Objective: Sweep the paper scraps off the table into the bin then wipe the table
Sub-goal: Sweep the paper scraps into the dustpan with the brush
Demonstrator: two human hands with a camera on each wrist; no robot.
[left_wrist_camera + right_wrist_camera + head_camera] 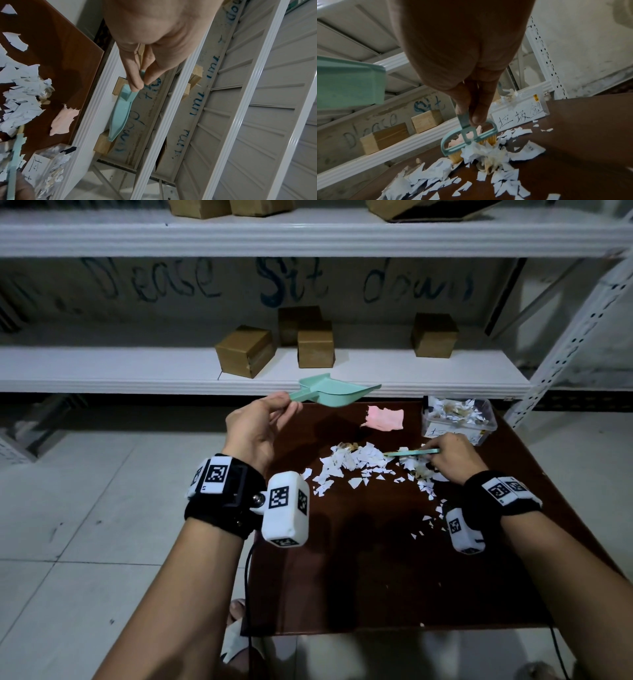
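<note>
White paper scraps [356, 465] [433, 180] [18, 97] lie scattered over the dark brown table [394, 570]. My left hand [260, 426] [139, 75] pinches the handle of a mint-green dustpan [329, 392] [121, 108] [347, 86], held in the air above the table's far left corner. My right hand [448, 455] [471, 108] grips the handle of a small mint-green brush [412, 453] [467, 140] [13, 162], whose bristles stand in the scraps. A clear plastic bin [457, 419] [518, 113] [46, 170] holding scraps sits at the far right corner.
A pink cloth [383, 417] [63, 121] lies on the table near its far edge. Behind the table runs a white shelf rack [137, 368] carrying several cardboard boxes [245, 350]. Pale floor tiles [85, 508] lie to the left.
</note>
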